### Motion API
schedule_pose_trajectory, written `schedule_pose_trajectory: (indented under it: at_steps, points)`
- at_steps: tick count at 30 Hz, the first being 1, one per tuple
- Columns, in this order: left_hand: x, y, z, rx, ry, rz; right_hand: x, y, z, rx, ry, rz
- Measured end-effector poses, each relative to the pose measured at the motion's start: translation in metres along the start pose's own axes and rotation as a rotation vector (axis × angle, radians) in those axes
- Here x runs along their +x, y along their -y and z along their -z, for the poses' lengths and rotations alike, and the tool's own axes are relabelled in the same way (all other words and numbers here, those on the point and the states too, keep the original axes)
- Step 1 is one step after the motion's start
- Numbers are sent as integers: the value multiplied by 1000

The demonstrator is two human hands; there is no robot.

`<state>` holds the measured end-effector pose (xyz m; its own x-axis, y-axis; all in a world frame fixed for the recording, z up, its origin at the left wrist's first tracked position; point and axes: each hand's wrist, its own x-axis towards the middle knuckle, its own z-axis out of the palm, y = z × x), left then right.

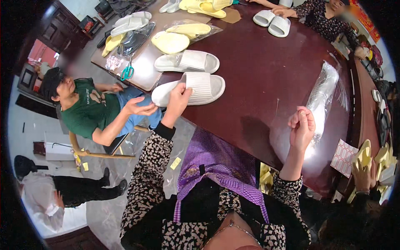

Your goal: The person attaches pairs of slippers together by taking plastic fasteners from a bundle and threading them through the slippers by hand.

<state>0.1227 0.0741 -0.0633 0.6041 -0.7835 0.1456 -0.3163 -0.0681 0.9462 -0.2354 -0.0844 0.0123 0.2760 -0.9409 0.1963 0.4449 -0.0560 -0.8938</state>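
Observation:
My left hand (178, 101) is closed on a pale grey slide slipper (205, 88), thumb on its ribbed strap. The slipper lies at the table's left edge, toe to the right. Just beyond it is a matching slipper (189, 61). My right hand (302, 125) is raised over the table's near right part, fingers curled in and thumb pressed to them; whatever is between them is too small to make out. Beside it lies a clear plastic bag (323, 85) holding a bundle of thin white strands.
The dark red table (250, 62) carries bagged yellow slippers (175, 41), teal scissors (127, 72) and another grey pair (278, 28). A seated person in green (85, 104) reaches toward my slipper's heel. Red-patterned label sheets (344, 157) lie at right, near another person's hand (361, 175) on yellow slippers.

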Motion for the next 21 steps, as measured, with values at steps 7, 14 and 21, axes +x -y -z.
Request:
schedule_pose_trajectory:
  at_steps: [7,14,21]
  points:
    - [54,10,35,385,-156,-206,10,-19,14,15,10,-31]
    - [82,15,46,652,-61,-326,1,-24,18,-47,24,-77]
    - [70,-16,-10,738,85,-390,3,-13,17,-40,-8,-71]
